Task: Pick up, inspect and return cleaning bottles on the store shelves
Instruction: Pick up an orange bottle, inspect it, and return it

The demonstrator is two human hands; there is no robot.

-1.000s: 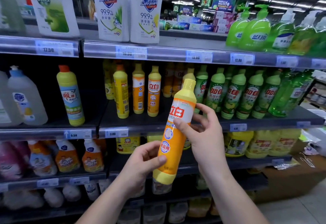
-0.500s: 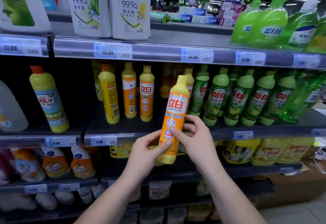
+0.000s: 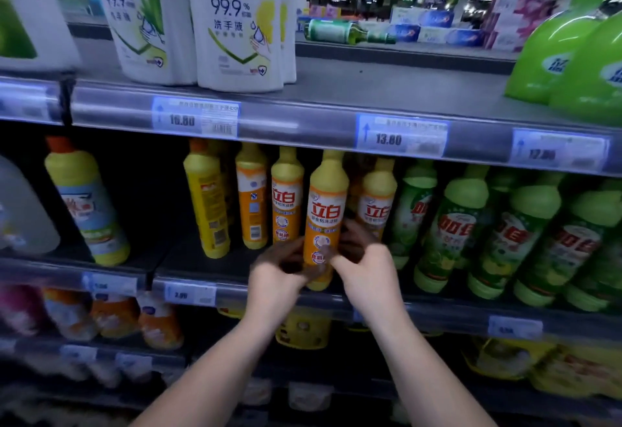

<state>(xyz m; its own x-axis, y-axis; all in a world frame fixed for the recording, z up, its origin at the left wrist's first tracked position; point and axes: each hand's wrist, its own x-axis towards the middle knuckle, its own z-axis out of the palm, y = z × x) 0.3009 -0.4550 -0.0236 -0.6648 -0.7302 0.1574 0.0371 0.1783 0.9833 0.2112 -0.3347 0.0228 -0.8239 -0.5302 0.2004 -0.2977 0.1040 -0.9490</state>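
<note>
Head view: a tall orange plastic bottle (image 3: 324, 221) with a yellow neck is held upright at the front edge of the dark middle shelf (image 3: 269, 295), probably for slotting back beside the matching orange bottles (image 3: 286, 204) at its 9 o'clock. Its lower body is gripped by the left hand (image 3: 276, 278) from 8 o'clock and the right hand (image 3: 367, 272) from 4 o'clock, with blurred fingers curled round it. Whether its base is resting cannot be told.
</note>
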